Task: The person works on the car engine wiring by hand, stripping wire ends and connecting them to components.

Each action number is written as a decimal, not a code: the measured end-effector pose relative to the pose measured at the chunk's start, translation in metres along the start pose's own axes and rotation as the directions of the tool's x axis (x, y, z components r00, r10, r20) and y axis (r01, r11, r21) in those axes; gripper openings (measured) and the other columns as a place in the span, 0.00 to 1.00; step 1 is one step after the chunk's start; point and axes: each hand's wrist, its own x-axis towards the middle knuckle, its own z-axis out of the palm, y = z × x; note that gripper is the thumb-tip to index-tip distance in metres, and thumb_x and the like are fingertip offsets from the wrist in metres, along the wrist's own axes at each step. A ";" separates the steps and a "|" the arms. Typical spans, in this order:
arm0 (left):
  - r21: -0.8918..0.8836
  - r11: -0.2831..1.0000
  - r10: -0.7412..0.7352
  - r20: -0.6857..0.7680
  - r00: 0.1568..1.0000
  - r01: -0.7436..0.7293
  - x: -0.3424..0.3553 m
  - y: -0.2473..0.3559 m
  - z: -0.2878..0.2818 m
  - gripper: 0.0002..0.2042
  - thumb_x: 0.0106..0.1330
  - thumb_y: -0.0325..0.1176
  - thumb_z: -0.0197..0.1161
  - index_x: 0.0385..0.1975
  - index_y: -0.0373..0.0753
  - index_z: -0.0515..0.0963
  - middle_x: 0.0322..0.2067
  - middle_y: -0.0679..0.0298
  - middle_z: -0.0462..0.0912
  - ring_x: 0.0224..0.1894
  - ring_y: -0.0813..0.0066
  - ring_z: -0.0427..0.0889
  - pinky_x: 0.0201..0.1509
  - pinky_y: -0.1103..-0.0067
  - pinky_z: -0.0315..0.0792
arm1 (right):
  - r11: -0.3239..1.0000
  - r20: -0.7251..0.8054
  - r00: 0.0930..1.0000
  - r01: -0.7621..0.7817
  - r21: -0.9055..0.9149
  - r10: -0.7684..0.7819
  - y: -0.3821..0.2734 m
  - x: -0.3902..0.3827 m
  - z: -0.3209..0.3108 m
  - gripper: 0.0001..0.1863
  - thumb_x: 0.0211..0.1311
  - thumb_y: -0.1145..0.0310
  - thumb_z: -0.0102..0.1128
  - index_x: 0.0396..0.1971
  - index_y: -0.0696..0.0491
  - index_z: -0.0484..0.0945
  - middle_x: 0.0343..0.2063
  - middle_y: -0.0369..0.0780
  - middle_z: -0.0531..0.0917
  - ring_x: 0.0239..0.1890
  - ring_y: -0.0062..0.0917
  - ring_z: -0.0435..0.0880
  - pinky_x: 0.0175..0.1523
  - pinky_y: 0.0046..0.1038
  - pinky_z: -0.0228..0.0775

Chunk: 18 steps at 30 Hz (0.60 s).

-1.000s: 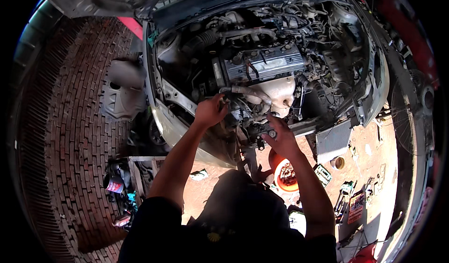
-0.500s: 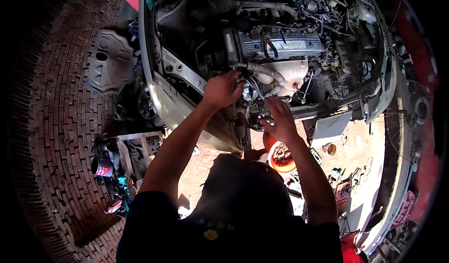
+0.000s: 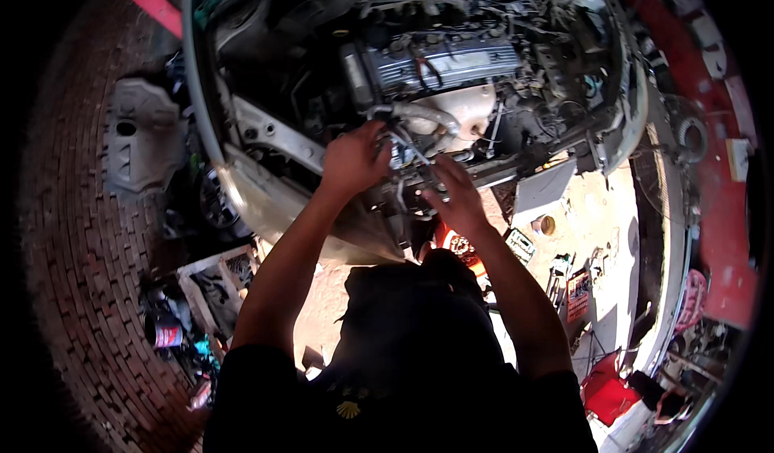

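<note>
Gripping engine hose (image 3: 419,116) | left hand (image 3: 352,161), right hand (image 3: 459,197) | view shifted closer

Outdoor car repair yard, open engine bay (image 3: 435,66), brick paving (image 3: 81,292), scattered tools (image 3: 564,280)

The engine cover (image 3: 439,62) is ribbed grey metal with a dull sheen. Below it, the heat shield (image 3: 463,106) is pale, matt metal. The car's front edge (image 3: 258,203) is smooth, glossy painted metal. The ground (image 3: 72,292) is rough brick paving.
</note>
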 end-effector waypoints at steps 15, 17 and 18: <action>-0.065 0.903 0.425 -0.006 0.905 -0.424 -0.014 0.037 0.040 0.18 0.76 0.41 0.57 0.51 0.30 0.79 0.42 0.48 0.80 0.41 0.46 0.79 0.49 0.57 0.74 | 0.812 -0.022 0.835 -0.527 0.251 0.549 -0.021 0.001 -0.014 0.38 0.48 0.50 0.76 0.57 0.55 0.77 0.65 0.49 0.70 0.65 0.48 0.74 0.64 0.46 0.73; -0.097 0.902 0.430 0.105 0.897 -0.421 -0.007 0.043 0.063 0.19 0.78 0.43 0.53 0.47 0.30 0.79 0.42 0.45 0.80 0.42 0.36 0.78 0.50 0.49 0.70 | 0.604 0.231 0.724 -0.676 0.423 0.650 -0.027 0.005 -0.025 0.32 0.56 0.43 0.67 0.42 0.61 0.80 0.44 0.53 0.84 0.47 0.45 0.87 0.47 0.43 0.79; -0.103 0.946 0.323 0.250 0.913 -0.307 -0.007 0.034 0.075 0.20 0.79 0.44 0.51 0.46 0.30 0.79 0.41 0.43 0.80 0.42 0.36 0.78 0.49 0.50 0.70 | 0.411 0.554 0.621 -0.784 0.466 0.555 -0.012 0.004 -0.016 0.28 0.62 0.46 0.60 0.32 0.62 0.82 0.28 0.51 0.85 0.34 0.42 0.88 0.39 0.43 0.77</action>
